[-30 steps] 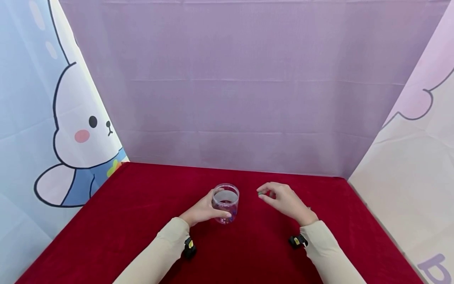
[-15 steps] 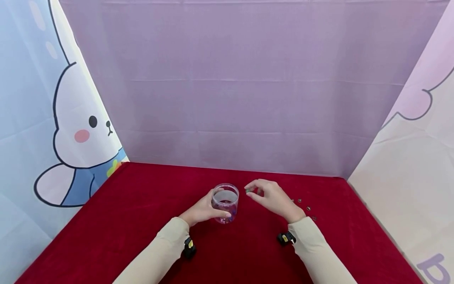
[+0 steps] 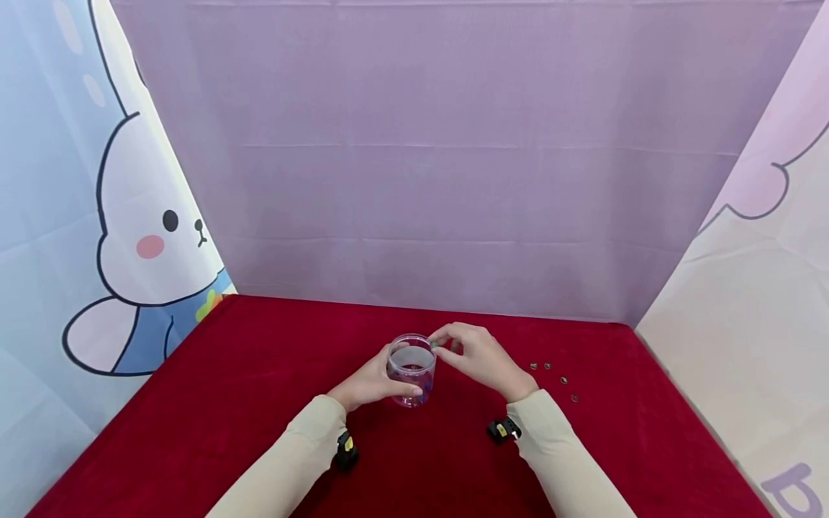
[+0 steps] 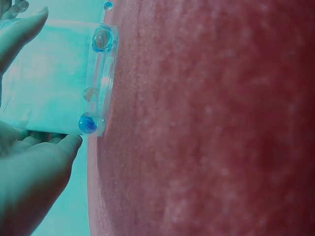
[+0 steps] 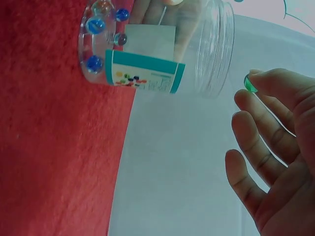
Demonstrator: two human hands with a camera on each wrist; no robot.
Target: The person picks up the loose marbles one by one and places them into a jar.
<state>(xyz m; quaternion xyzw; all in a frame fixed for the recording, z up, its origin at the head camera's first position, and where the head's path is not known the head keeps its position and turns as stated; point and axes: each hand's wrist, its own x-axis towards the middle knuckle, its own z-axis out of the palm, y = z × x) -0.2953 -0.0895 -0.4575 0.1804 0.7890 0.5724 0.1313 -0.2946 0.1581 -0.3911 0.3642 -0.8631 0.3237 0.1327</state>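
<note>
My left hand [image 3: 370, 383] grips a clear plastic jar [image 3: 412, 370] round its side, upright at the middle of the table. Inside, at the bottom, lie several glass marbles, among them a blue marble [image 5: 94, 63] and a clear one [image 5: 103, 8]. A label [image 5: 142, 73] with a teal border is stuck to the wall. My right hand [image 3: 478, 357] pinches a green glass marble [image 5: 251, 84] between thumb and forefinger, right at the jar's open rim. Its other fingers are loosely bent in the right wrist view.
Small dark marbles [image 3: 563, 380] lie in a loose row on the red cloth [image 3: 259, 403], to the right of my right hand. A purple curtain [image 3: 427, 165] rises behind the table. Printed cloth panels [image 3: 149, 252] flank it on both sides.
My right hand has moved left with the green marble, from right of the jar to its rim, uncovering the small marbles on the cloth. The left hand and jar have stayed put.
</note>
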